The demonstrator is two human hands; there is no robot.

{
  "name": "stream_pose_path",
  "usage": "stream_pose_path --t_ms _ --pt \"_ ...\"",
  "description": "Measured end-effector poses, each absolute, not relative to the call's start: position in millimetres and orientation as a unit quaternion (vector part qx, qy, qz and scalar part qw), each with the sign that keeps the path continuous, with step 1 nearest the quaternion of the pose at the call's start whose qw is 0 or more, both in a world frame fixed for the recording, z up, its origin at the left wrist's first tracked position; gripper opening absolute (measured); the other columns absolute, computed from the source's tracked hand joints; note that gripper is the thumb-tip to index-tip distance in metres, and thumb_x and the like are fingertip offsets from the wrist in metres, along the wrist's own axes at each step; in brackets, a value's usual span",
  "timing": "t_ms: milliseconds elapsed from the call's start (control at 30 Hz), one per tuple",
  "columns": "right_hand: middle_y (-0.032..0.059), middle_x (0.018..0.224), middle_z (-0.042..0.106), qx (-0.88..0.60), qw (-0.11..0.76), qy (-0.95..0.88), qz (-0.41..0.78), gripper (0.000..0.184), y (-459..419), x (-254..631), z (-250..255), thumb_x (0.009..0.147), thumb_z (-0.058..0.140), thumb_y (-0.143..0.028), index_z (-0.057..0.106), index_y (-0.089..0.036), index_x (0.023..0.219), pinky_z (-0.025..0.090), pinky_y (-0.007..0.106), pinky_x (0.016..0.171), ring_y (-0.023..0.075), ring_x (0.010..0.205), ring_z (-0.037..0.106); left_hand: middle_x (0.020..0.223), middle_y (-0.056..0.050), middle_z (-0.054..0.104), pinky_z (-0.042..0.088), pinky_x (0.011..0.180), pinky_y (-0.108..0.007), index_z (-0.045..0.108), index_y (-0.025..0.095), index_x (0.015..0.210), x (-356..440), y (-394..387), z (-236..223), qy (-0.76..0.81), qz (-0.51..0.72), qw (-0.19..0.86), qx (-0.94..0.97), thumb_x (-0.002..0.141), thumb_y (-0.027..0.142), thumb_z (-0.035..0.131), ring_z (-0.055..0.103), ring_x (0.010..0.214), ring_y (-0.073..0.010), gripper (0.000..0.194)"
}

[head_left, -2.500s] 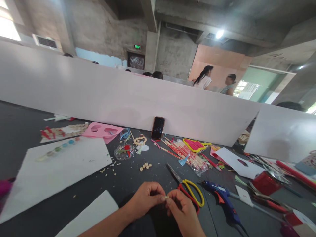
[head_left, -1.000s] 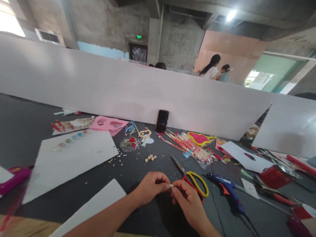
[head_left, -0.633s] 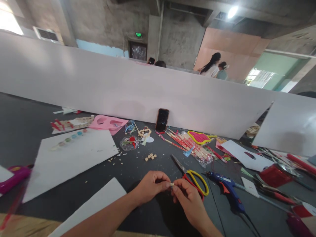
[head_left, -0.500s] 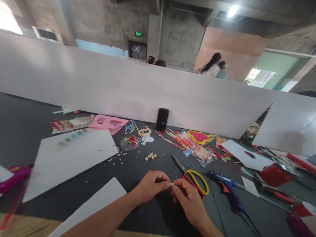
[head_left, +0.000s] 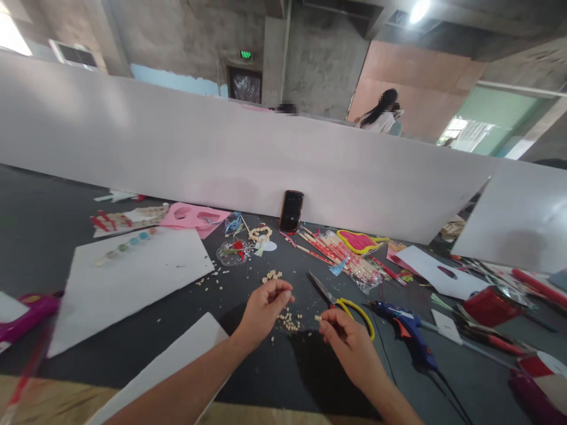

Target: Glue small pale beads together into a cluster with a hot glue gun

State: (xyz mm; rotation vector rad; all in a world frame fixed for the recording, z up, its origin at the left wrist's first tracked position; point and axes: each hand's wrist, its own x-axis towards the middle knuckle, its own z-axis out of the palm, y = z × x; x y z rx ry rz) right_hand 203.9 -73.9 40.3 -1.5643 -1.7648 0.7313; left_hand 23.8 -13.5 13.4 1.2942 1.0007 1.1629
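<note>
Two hands, apart. Right hand [head_left: 352, 348] pinches one pale bead [head_left: 318, 318]; left hand [head_left: 262, 310] loosely curled, any hold unclear. Loose beads [head_left: 290, 323] lie between them on tabletop [head_left: 266, 383], nearer left fingertips.

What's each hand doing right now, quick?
Left hand: fingers curled close together; can't tell if they pinch anything tiny.
Right hand: closed, thumb and finger holding a tiny pale piece.
</note>
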Motion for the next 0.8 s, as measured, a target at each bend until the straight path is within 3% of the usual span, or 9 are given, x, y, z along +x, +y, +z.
stream_pose_path --t_ms 167,333,567,700,800 --pt "0.0030 0.082 0.065 -0.542 0.177 -0.808 0.152 0.016 -84 201 42 0.084 0.043 -0.020 0.059 -0.021 0.084 0.042 0.024 0.067 0.0163 0.076 0.059 0.077 -0.003 0.064 0.044 0.069 -0.024 0.057 0.016 0.086 22 -11 11 0.418 0.503 0.511 0.558 0.076 0.028 0.053 0.061 0.075 -0.0149 0.016" --pt "0.0055 0.077 0.065 -0.519 0.057 -0.849 0.079 0.018 -94 194 38 0.084 0.043 -0.018 0.060 -0.021 0.080 0.042 0.027 0.064 0.0192 0.074 0.060 0.075 -0.002 0.063 0.045 0.067 -0.023 0.059 0.016 0.082 23 -12 11 0.421 0.488 0.478 0.597 0.073 0.027 0.054 0.058 0.072 -0.0143 0.014" --pt "0.0048 0.084 0.066 -0.537 0.083 -0.832 0.111 0.016 -101 207 41 0.081 0.046 -0.017 0.060 -0.023 0.087 0.043 0.028 0.067 0.0195 0.079 0.060 0.077 -0.001 0.063 0.044 0.066 -0.022 0.060 0.018 0.083 23 -14 8 0.423 0.460 0.442 0.643 0.074 0.026 0.052 0.057 0.071 -0.0132 0.014" --pt "0.0064 0.092 0.066 -0.583 0.104 -0.802 0.081 0.020 -107 245 57 0.085 0.042 -0.024 0.059 -0.022 0.094 0.044 0.031 0.075 0.0208 0.086 0.060 0.078 -0.001 0.064 0.044 0.065 -0.022 0.060 0.019 0.083 21 -15 8 0.433 0.439 0.426 0.662 0.076 0.027 0.051 0.057 0.071 -0.0133 0.015" --pt "0.0066 0.091 0.066 -0.657 0.126 -0.743 0.031 0.022 -115 286 73 0.084 0.039 -0.030 0.058 -0.023 0.093 0.044 0.031 0.070 0.0214 0.081 0.061 0.080 -0.001 0.064 0.044 0.067 -0.023 0.061 0.019 0.084 21 -15 6 0.438 0.440 0.422 0.661 0.076 0.030 0.051 0.057 0.073 -0.0141 0.017"
